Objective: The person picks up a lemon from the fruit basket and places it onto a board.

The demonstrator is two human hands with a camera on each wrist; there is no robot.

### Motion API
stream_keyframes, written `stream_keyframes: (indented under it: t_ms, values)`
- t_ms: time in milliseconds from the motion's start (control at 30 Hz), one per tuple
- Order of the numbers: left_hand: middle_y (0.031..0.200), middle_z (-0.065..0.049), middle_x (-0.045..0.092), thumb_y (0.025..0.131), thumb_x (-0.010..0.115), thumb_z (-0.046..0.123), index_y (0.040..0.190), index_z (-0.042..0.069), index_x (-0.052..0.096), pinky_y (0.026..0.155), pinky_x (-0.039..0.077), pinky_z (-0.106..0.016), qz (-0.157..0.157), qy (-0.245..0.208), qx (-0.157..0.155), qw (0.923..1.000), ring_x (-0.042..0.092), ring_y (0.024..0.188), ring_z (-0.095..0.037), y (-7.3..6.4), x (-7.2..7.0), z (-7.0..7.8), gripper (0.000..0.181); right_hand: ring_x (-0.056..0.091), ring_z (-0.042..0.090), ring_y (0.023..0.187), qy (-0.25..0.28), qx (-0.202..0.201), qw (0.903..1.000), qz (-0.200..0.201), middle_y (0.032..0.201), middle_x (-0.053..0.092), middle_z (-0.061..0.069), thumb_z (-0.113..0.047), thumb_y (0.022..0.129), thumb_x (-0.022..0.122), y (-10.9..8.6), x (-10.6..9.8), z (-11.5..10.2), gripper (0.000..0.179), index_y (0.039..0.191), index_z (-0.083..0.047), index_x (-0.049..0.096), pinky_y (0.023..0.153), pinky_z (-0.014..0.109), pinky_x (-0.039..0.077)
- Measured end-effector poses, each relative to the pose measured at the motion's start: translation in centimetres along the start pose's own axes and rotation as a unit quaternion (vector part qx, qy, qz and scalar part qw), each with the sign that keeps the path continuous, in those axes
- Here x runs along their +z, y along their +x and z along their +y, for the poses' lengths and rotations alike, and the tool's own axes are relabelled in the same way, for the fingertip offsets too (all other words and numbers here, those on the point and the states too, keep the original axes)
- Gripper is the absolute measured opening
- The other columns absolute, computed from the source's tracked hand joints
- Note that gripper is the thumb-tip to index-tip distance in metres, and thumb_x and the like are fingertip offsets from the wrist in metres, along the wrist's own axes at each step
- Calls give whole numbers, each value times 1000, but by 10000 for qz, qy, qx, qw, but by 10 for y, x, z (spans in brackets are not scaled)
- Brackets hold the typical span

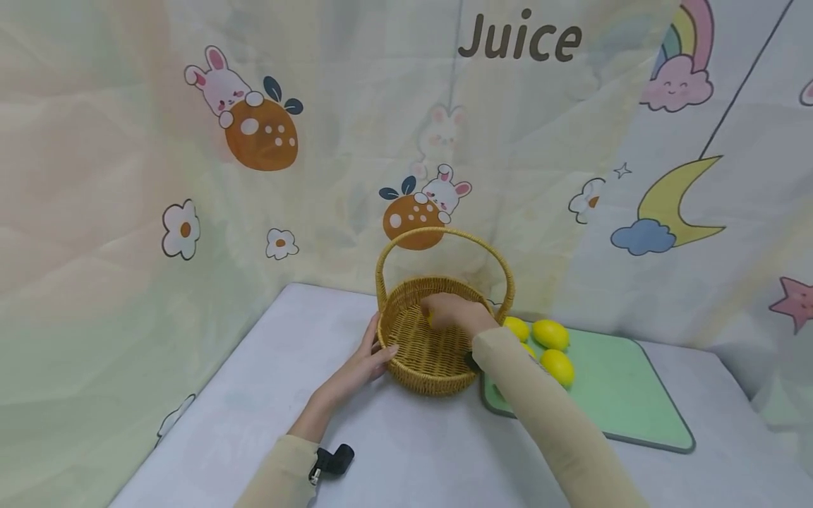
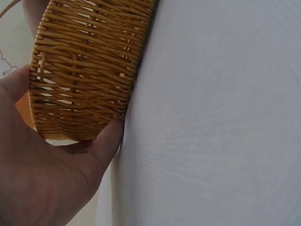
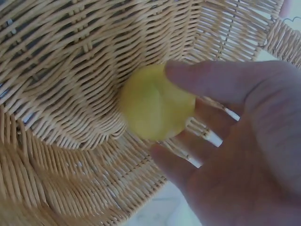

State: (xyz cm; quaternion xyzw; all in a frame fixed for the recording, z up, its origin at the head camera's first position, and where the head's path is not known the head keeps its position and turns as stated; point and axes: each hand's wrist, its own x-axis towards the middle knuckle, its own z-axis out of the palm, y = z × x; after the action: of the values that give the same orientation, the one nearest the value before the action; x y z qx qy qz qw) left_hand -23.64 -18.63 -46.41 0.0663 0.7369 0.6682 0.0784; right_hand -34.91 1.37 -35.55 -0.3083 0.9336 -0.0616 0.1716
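Note:
A round wicker basket [image 1: 424,383] with a tall arched handle stands upright on the table. My left hand [image 1: 363,365] grips its left side, the thumb at the rim and the other fingers on the outer wall. Close up in the left wrist view, the fingers of this hand [image 2: 51,174] lie against the weave, low near the tabletop. My right hand [image 1: 452,314] is inside the basket. In the right wrist view it holds a yellow lemon [image 3: 153,103] between thumb and fingers, against the wicker.
Right of the basket lies a light green cutting board [image 1: 625,395] with a dark edge. Several lemons [image 1: 551,334] are on its left part, some behind my right sleeve [image 1: 546,413]. A printed cloth [image 1: 330,141] hangs behind the white table [image 1: 394,451].

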Motion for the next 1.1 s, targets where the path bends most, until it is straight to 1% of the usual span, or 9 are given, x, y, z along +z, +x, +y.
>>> stream_keyframes:
  t_ms: [133,200,367,467,600,700,800,967,1100]
  values:
    - [168,-12,2,102,55,36,153,52,-8,118,34,-48,-50,15,-21,10000,17,154,-32,0,1,1,82,52,24,127,-69,243,9987,-452,145,55,7,2,90,54,-9,-1,1,52,139,-16,57,97,42,49]
    - [168,-13,1,102,54,36,153,51,-8,118,34,-49,-70,21,-3,10000,16,154,-32,0,1,2,82,50,25,132,-152,428,9971,-608,147,53,5,-1,89,58,-12,-2,2,53,140,-18,57,100,44,48]
    - [168,-11,2,102,54,39,153,53,-7,117,35,-48,-15,62,-24,10000,18,154,-31,0,0,5,81,52,26,119,-321,1029,9889,-1018,142,56,2,-16,83,76,-16,-7,2,52,133,-24,61,86,44,53]
    - [167,-11,3,101,55,40,153,53,-7,117,36,-48,25,67,-36,10000,18,154,-31,0,-1,4,82,54,25,111,-615,1231,9811,-1363,134,59,1,-24,77,83,-17,-8,1,48,121,-27,66,80,43,55]
    - [167,-11,4,101,57,39,153,52,-7,118,35,-49,25,-12,-39,10000,18,154,-32,0,-1,1,84,58,21,98,-993,1197,9740,-1646,110,66,1,-27,72,86,-19,-7,-3,25,93,-24,72,77,38,55]
    - [167,-11,3,101,56,38,154,51,-7,118,35,-49,-11,-63,-30,10000,18,154,-32,0,0,0,84,59,19,86,-1055,1180,9726,-1703,95,67,0,-26,70,86,-22,-6,-5,17,77,-23,72,70,35,54]
    - [167,-11,3,101,56,39,154,51,-7,117,35,-48,-23,-61,-32,10000,18,154,-31,1,-1,0,83,59,19,83,-1091,1086,9729,-1725,91,65,-1,-24,69,85,-25,-5,-8,18,77,-24,69,67,35,52]
    - [168,-12,3,100,56,41,154,51,-7,117,36,-48,18,32,-73,10000,18,154,-31,1,1,1,84,58,23,91,-956,1050,9742,-1753,99,63,-1,-19,70,82,-31,-8,-11,25,89,-29,68,68,37,53]
    - [168,-11,5,100,57,41,154,51,-6,116,37,-47,129,56,-127,9998,19,154,-31,0,1,1,84,56,23,93,-1032,889,9702,-2003,101,62,-2,-16,72,78,-31,-8,-13,24,90,-28,68,69,37,52]
